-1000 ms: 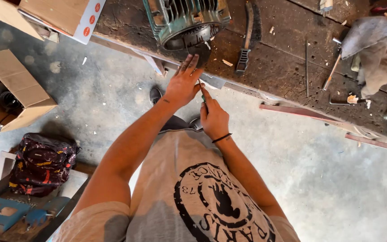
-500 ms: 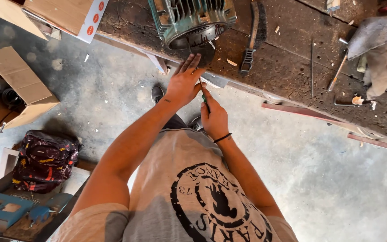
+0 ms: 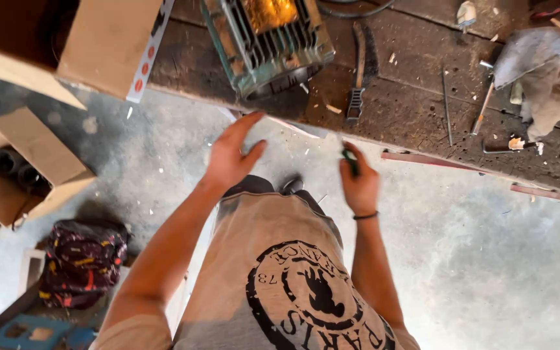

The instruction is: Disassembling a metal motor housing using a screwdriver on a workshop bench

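My left hand (image 3: 231,154) hangs open in the air just below the edge of the dark wooden workbench (image 3: 416,120), fingers spread, holding nothing. My right hand (image 3: 358,181) is closed around a small dark-green tool (image 3: 350,162), apparently a screwdriver, whose tip points up toward the bench edge. A green finned electric motor (image 3: 267,42) sits on the bench right above my left hand, its open end facing me. Both hands are blurred by motion.
On the bench lie a black-handled tool (image 3: 358,71), thin metal rods (image 3: 445,107), and a grey rag (image 3: 542,68) at the right. Cardboard boxes (image 3: 108,42) stand at the upper left, another box (image 3: 21,165) on the concrete floor, and a dark patterned bag (image 3: 82,259) lower left.
Both hands have pulled back from the motor's end and moved apart, and the left hand has opened. The view has shifted closer to the bench.
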